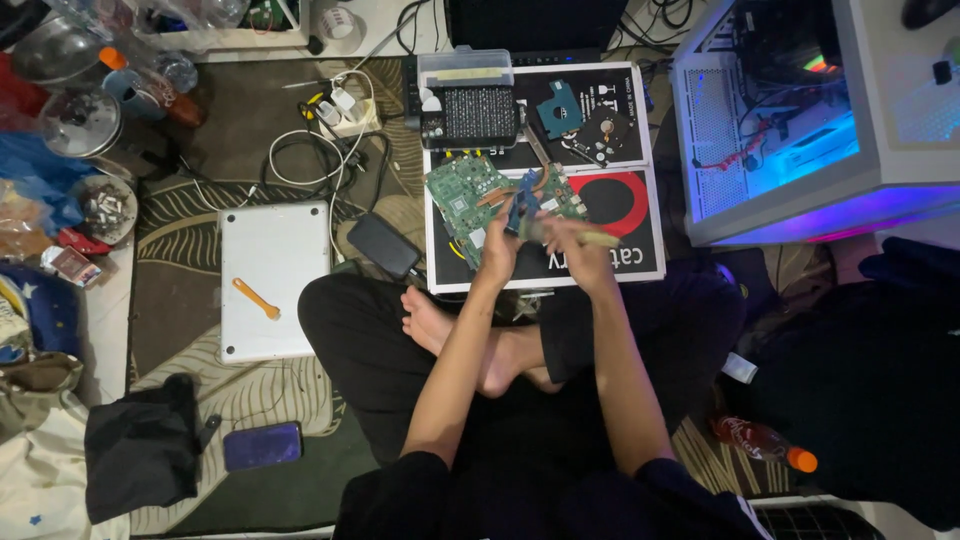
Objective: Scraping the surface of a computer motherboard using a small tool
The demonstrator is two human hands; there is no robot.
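Both hands (545,240) on green circuit board (470,195)

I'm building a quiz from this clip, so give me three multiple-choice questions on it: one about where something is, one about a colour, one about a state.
1. Where does the orange tool lie?
A. on the closed silver laptop
B. on the green circuit board
C. inside the computer case

2. What colour is the cap of the bottle by the person's knee?
A. white
B. orange
C. green

3. What is the right hand doing?
A. lying flat on the floor
B. resting on the phone
C. gripping a brush-like tool

Answers: 1 A, it lies on the laptop's lid; 2 B, the cap is orange; 3 C, its fingers wrap the handle above the mat.
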